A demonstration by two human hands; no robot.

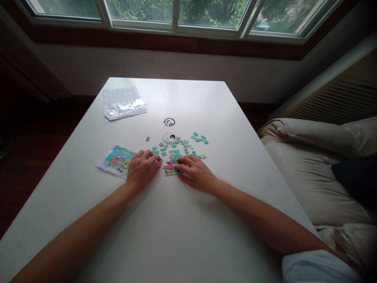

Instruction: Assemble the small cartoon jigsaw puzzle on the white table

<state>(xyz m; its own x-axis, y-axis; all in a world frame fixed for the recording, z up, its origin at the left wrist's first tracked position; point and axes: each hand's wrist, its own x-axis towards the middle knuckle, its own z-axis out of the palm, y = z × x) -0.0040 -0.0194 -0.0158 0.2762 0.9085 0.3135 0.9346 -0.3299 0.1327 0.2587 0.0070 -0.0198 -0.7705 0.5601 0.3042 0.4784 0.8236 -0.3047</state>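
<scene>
A partly joined jigsaw puzzle [169, 167], pink, green and teal, lies on the white table in front of me. My right hand [196, 171] rests over its right side, fingers apart and fingertips on the pieces, covering part of the picture. To the left of the puzzle, my left hand [144, 167] lies on the table with its fingers loosely bent. Its fingertips are beside small loose pieces [155, 150], and a pink one shows close to them. Under or against that hand's left side is a cartoon picture sheet [116, 160] with a white border, its right part hidden.
More loose puzzle pieces [200, 138] are scattered beyond my hands, with a lone pink piece [147, 138] to the left. Two round metal-rimmed holes [169, 122] sit mid-table. A clear plastic bag with paper [123, 104] lies far left. A beige sofa [300, 165] stands right of the table.
</scene>
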